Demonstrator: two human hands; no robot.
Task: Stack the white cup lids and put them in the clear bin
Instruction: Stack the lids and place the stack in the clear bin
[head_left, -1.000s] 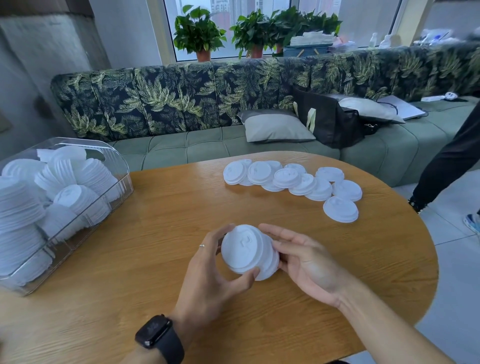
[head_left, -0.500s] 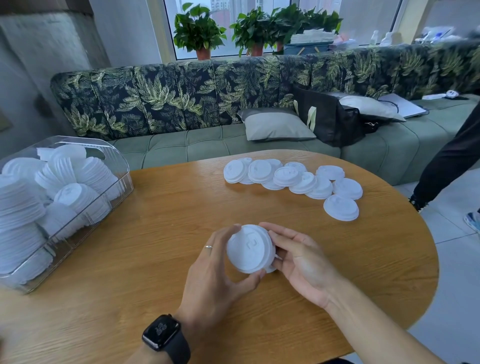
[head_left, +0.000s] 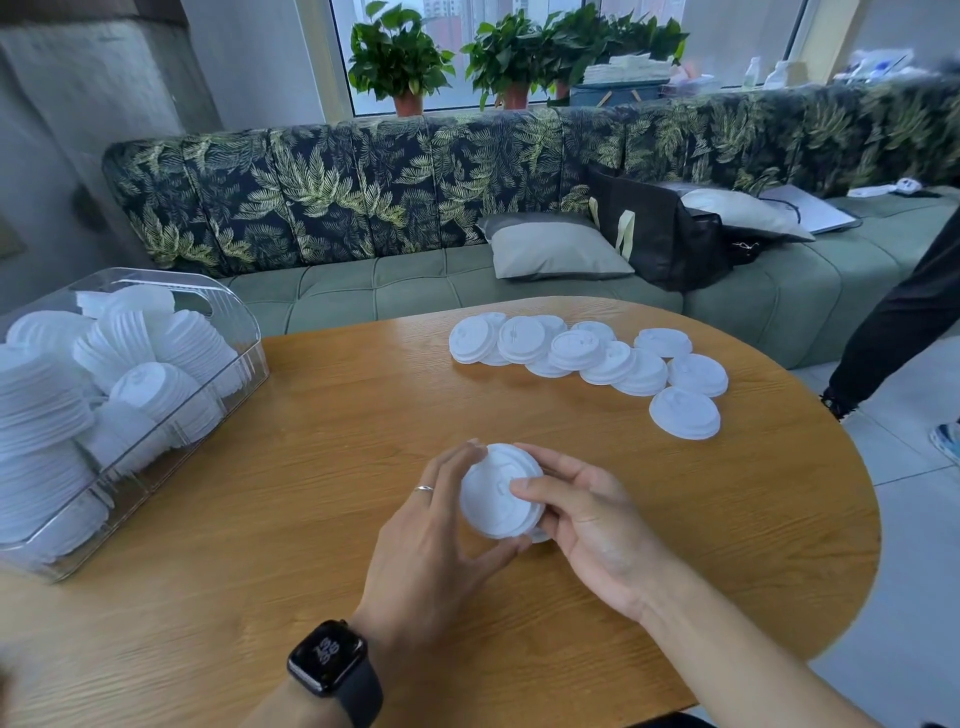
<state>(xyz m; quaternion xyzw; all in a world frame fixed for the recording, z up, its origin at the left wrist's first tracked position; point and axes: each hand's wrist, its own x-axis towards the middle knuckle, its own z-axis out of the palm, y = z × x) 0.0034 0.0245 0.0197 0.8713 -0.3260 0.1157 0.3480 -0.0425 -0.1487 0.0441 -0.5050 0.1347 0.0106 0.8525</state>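
A short stack of white cup lids (head_left: 488, 506) is held just above the near middle of the wooden table (head_left: 311, 467), top face tilted toward the camera, caught between both hands. The left hand (head_left: 431, 551) cups the stack's left rim: its fingers curl over the upper edge and its thumb hooks under the lower edge. A ring (head_left: 425, 488) sits on one finger and a dark watch (head_left: 332, 657) on the wrist. The right hand (head_left: 592, 519) grips from the other side, palm up, with the thumb pressed on the top lid's face and the fingers wrapped behind the stack. How many lids the stack holds cannot be told.

Farther back on the table, well apart from the hands, loose lids (head_left: 576, 351) lie in an overlapping row. At the table's left edge stands the clear bin (head_left: 249, 338), packed with leaning stacks of lids (head_left: 156, 384). Nothing lies between the hands and the bin.

Behind the table runs a sofa (head_left: 363, 197) with a leaf-print back and green seat. On it lie a grey pillow (head_left: 556, 249) and a black bag (head_left: 660, 234). Potted plants (head_left: 400, 57) stand on the window sill above. At the right edge, another person's dark trouser leg (head_left: 904, 312) stands on the tiled floor (head_left: 914, 467).
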